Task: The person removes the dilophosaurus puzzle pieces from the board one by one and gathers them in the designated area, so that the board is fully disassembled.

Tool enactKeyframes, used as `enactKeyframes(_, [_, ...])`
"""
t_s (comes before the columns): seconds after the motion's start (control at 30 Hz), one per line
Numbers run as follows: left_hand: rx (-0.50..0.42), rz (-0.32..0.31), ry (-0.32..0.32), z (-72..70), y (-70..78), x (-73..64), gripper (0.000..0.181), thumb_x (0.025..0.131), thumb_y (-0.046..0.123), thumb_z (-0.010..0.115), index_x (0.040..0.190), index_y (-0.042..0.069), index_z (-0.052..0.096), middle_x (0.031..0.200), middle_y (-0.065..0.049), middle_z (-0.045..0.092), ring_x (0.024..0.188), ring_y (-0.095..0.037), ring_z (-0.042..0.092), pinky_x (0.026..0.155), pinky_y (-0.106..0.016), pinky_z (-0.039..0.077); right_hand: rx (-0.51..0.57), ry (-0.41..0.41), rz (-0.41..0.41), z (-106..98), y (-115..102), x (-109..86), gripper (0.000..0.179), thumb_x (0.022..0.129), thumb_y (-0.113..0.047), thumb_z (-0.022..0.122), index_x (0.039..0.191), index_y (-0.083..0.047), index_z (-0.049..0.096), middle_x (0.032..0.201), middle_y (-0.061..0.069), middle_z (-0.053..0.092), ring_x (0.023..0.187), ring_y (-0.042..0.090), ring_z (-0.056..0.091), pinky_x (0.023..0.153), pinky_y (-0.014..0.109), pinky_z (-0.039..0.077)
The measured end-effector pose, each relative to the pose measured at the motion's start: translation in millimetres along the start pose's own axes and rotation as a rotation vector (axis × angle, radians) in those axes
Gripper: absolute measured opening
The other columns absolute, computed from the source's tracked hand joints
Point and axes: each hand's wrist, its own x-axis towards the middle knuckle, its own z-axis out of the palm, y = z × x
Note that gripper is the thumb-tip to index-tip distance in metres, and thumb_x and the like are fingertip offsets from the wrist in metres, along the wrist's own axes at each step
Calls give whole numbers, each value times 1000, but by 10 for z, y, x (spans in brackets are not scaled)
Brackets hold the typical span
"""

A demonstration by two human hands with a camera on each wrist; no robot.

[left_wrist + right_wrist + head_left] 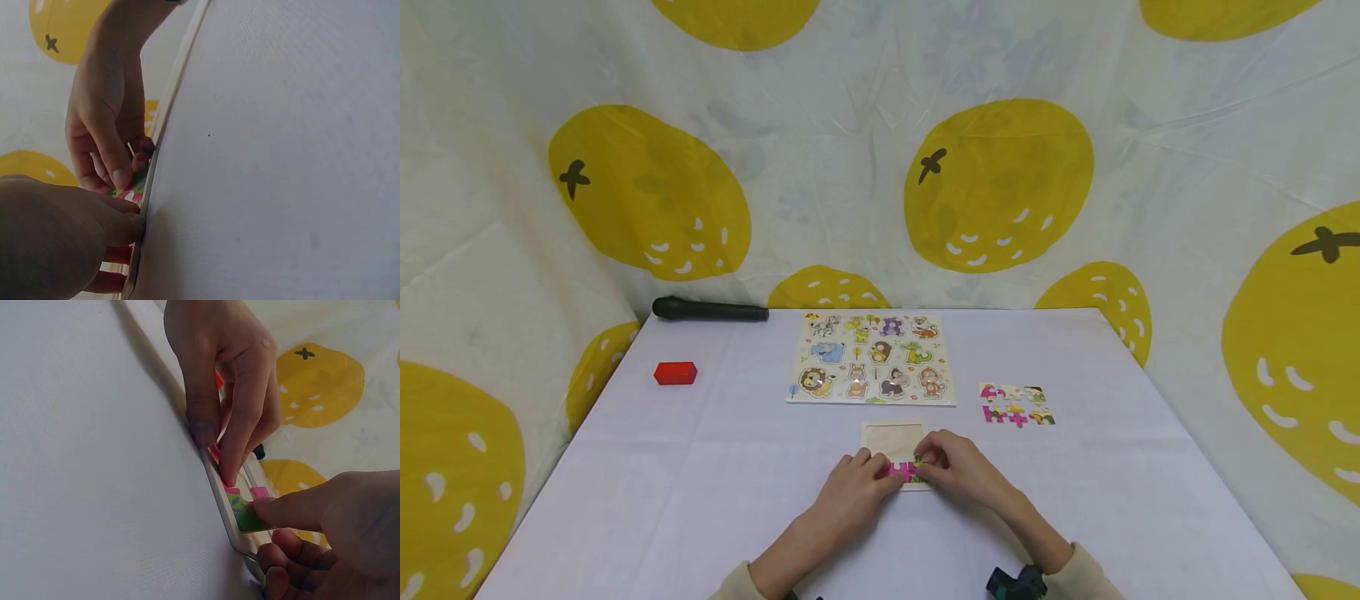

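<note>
A small wooden puzzle tray lies near the middle of the table, with pink and green jigsaw pieces along its near side. My left hand holds the tray at its near left; in the right wrist view, its thumb is on the rim and a fingertip touches a pink piece. With curled fingers my right hand pinches a green puzzle piece at the near right corner. The thumb lies over part of that piece. Whether it sits flat in the tray, I cannot tell.
Several loose jigsaw pieces lie to the right of the tray. Behind it is a larger animal puzzle board. A red block and a black microphone are on the left. A fruit-patterned curtain hangs behind the table.
</note>
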Motion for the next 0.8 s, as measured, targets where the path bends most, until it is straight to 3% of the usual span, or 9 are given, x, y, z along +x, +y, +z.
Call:
enactKeyframes(0.37, [3,12,16,5,-4,-7,20,90,18,71,106,30,76,94,4,62,81,-13,47,63,-23,42,15,-48,-4,-59,6,-18,15,92,-13,70,107,-10,70,83,-6,63,72,3,52,64,18,47])
enactKeyframes(0.57, [-23,-1,-5,3,4,-12,20,91,19,71,108,29,77,96,4,62,83,-13,46,65,-22,41,43,-13,68,-110,35,-33,14,90,-17,74,103,-13,71,85,-5,68,72,6,58,62,19,51])
enactKeyframes(0.8, [-41,3,29,0,5,-15,19,90,18,71,106,28,77,97,4,64,83,-13,48,63,-22,39,107,40,139,-196,77,-60,14,90,-18,74,101,-10,70,82,0,69,66,12,63,56,22,53])
